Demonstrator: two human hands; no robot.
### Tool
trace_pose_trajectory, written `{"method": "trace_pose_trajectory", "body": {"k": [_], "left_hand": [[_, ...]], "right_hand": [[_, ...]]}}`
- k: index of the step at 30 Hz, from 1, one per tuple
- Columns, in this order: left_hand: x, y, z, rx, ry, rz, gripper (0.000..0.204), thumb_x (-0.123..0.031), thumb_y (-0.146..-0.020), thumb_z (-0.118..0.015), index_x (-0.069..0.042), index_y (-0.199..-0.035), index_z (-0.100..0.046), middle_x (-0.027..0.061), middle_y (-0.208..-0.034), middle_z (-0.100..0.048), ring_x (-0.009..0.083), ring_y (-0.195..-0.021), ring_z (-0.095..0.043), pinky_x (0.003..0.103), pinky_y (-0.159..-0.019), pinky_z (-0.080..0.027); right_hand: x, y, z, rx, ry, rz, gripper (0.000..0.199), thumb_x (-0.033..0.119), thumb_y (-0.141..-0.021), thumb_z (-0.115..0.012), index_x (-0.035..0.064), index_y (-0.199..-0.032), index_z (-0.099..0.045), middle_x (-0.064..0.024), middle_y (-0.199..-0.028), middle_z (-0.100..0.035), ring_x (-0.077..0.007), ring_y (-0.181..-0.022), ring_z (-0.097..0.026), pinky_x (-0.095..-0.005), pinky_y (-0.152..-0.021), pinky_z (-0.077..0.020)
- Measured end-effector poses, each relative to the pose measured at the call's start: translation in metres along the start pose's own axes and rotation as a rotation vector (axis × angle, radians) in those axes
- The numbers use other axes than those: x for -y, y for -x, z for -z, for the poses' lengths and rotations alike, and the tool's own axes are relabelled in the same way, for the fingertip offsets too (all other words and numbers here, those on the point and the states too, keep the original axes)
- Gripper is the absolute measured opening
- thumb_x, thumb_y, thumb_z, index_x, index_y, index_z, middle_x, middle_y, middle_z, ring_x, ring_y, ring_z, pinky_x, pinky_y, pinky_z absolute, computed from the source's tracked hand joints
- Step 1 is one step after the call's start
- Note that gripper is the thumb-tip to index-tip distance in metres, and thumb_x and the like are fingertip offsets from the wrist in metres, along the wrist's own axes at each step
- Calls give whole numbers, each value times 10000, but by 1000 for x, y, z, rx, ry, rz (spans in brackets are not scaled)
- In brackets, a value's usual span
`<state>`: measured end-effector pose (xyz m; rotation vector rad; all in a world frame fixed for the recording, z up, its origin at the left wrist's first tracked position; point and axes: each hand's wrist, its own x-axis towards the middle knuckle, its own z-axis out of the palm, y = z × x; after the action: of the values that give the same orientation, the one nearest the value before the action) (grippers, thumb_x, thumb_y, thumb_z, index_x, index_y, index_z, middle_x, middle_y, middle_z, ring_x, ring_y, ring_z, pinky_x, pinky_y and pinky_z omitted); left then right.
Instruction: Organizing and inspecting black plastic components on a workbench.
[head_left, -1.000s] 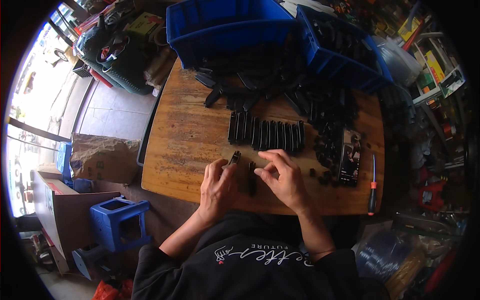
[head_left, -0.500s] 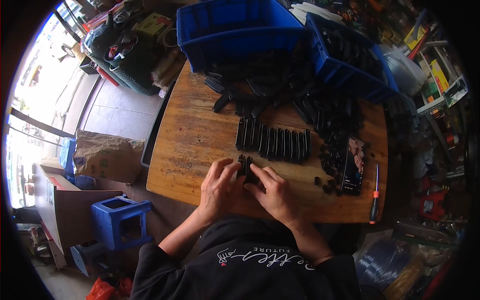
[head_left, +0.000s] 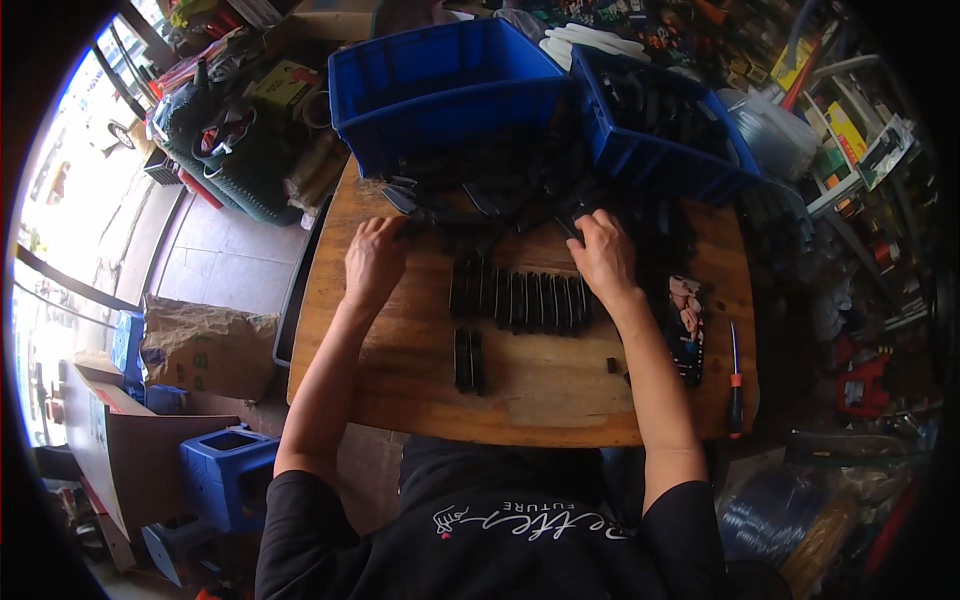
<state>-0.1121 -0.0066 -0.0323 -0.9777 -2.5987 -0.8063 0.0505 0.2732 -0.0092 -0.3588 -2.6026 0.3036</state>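
the table (head_left: 560, 390) is warm brown wood with a visible grain. the row of parts (head_left: 520, 297) and the loose pair (head_left: 468, 360) are black. both bins (head_left: 440, 90) (head_left: 660, 160) are bright blue. the screwdriver (head_left: 735, 385) has an orange-red and black handle. the shirt (head_left: 500, 530) is black with white lettering.

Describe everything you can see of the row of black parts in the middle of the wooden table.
The row of black parts is a line of narrow, dark, plastic-looking pieces packed side by side, running left to right across the wooden table. It lies flat, just nearer the person than both hands. The right hand sits by its right end; contact is unclear.
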Motion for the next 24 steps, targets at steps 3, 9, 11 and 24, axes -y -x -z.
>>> {"method": "trace_pose_trajectory", "body": {"k": [3,9,11,24], "left_hand": [[6,1,23,-104,136,73,158,-110,-849,-627,-62,-995,-663,111,-920,-658,300,-820,-646,373,-724,-502],[-26,6,51,38,642,179,168,-28,-857,-630,-45,-1013,-688,66,-837,-653,131,-719,-606,274,-646,-478],[-33,12,60,82,689,208,175,-36,-875,-619,-40,-1036,-687,46,-875,-646,105,-757,-585,254,-671,-471],[-90,31,56,606,834,83,174,-94,-871,-636,-18,-1020,-685,84,-874,-684,153,-808,-651,289,-721,-517]], "right_hand": [[-1,1,1,1,9,-33,161,55,-705,-721,14,-827,-625,-135,-898,-605,-320,-895,-597,-400,-769,-515],[8,18,28,-145,-140,-62,228,31,-700,-707,32,-888,-578,-106,-843,-600,-277,-818,-606,-386,-701,-511],[49,32,55,-155,-309,-102,237,15,-719,-719,34,-913,-584,-96,-785,-587,-233,-687,-605,-333,-619,-516],[115,120,47,-102,-451,-40,338,99,-769,-764,16,-1061,-616,-104,-921,-618,-265,-837,-621,-344,-699,-525]]}}
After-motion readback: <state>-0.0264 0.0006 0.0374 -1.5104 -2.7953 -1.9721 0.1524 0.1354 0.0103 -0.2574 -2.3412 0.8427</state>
